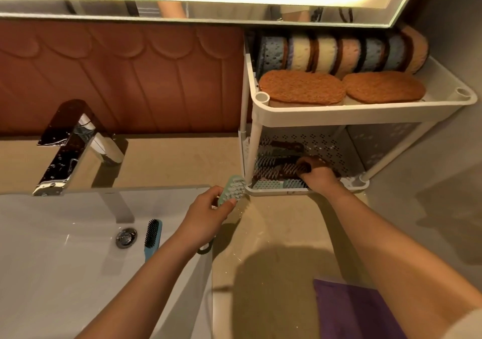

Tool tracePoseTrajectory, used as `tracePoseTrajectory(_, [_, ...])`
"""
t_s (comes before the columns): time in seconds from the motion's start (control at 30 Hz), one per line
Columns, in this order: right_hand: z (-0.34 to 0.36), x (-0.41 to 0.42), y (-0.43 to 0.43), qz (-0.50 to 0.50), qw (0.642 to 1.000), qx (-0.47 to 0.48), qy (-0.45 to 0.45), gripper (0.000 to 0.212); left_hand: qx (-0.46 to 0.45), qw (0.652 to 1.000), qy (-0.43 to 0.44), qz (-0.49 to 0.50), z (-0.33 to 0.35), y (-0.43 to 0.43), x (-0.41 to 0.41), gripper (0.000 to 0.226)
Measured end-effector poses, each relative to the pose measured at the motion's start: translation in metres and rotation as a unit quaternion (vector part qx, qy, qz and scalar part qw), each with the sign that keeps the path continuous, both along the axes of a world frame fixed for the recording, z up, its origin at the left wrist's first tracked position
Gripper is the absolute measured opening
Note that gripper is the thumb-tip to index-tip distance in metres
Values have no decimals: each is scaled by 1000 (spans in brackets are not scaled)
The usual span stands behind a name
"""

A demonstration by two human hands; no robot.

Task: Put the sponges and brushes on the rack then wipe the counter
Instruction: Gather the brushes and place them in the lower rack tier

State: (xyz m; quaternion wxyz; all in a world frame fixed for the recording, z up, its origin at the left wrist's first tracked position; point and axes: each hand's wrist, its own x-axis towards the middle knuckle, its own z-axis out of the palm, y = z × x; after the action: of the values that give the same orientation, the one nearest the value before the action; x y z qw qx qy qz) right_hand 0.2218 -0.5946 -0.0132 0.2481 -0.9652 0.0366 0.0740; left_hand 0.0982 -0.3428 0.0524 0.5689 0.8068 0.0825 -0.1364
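Since the rack stands at the far right of the counter, items are entered from the sink across to it.

1. Tap (78, 143): chrome, wet with drops, over the white sink (52, 260).
2. Blue brush (152, 237): dark bristles up, lying in the sink beside the drain. Not yet racked; judged the last stray.
3. Left hand (208, 216): fingers and thumb curled round the end of a mint-green brush (233, 188), bristles toward the viewer. It is held just outside the rack's lower corner, probably waiting for room on the shelf.
4. Counter (273, 234): beige, a few pale specks showing (wiping not begun, by the look of it).
5. Rack (339, 115): white, two tiers. The lower shelf (326, 145), perforated, holds several brushes (276, 161) laid side by side.
6. Right hand (319, 175): reached inside the lower shelf, gripping a brown brush (313, 162), seemingly to set it beside the others.
7. Sponges (339, 54): upper tier, a row on edge at the back to save space, two more flat in front, scourer side up.
8. Purple cloth (352, 310): on the counter's near edge by the right forearm, handy for the wipe to come.
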Motion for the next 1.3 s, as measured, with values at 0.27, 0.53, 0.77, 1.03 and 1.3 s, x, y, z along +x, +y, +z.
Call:
tracePoseTrajectory(0.27, [4, -7, -4, -1, 999, 20, 30, 32, 5, 1000, 11, -20, 1, -7, 1, 8])
tracePoseTrajectory(0.53, [30, -31, 16, -49, 992, 115, -27, 35, -30, 999, 21, -29, 3, -14, 0, 14])
tracePoseTrajectory(0.77, [65, -110, 63, -11, 927, 374, 16, 14, -134, 989, 22, 51, 6, -30, 4, 13])
tracePoseTrajectory(1.03, [58, -132, 88, 11, 956, 292, -33, 36, -186, 977, 72, 79, 6, -34, 6, 17])
tracePoseTrajectory(1.3, [59, -121, 86, 21, 974, 203, -100, 37, -243, 961, 124, 52, 8, -34, 7, 13])
